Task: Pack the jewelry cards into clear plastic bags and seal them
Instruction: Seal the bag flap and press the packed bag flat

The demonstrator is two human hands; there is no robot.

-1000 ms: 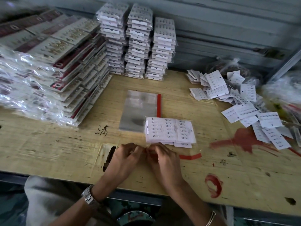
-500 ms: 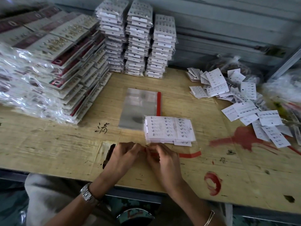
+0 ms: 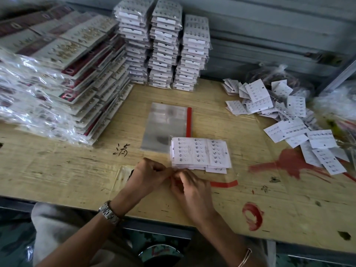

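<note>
A clear plastic bag [image 3: 230, 175] lies on the wooden table [image 3: 57, 170], holding a stack of white jewelry cards [image 3: 200, 154]. Its red seal strip [image 3: 223, 183] runs along the near edge. My left hand [image 3: 148, 176] and my right hand [image 3: 189, 189] meet at the strip's left end, both pinching it with closed fingers. A pile of empty clear bags [image 3: 165, 126] with a red strip lies just behind the filled one.
Loose white jewelry cards [image 3: 289, 116] are scattered at the right. Three tall stacks of packed cards [image 3: 163, 45] stand at the back. A large sloping heap of bagged cards [image 3: 57, 74] fills the left. Red paint marks [image 3: 289, 164] stain the table at right.
Both hands stay pinched at the left end of the red strip. The right hand's fingers have shifted slightly; the bag and cards have not moved.
</note>
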